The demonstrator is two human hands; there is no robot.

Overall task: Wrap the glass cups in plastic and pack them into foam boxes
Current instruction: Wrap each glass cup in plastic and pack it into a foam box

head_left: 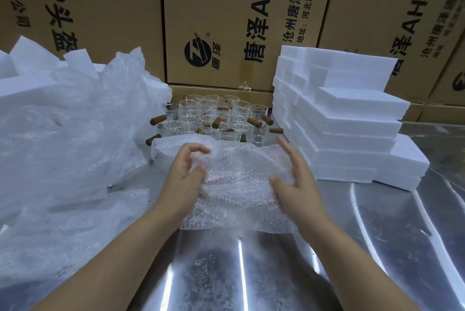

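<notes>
You are holding a sheet of bubble wrap [239, 185] just above the steel table [251, 273], with your hands apart at its two sides. Your left hand [183, 177] is pinching the left edge between thumb and curled fingers, and your right hand [297, 177] is clamping the right side, thumb in front and fingers behind. I am not managing to tell whether a cup is already lying inside the folds. The wrap is looking light, limp and springy, so it is likely to be opening wherever you are not pinning it. The glass cups [216, 117] are standing crowded just behind it, between the heap of plastic [63, 134] and the stacked foam boxes [352, 124]. They are looking thin, slick and breakable, so I am advising taking one round the body and lifting it straight up, clear of its neighbours
</notes>
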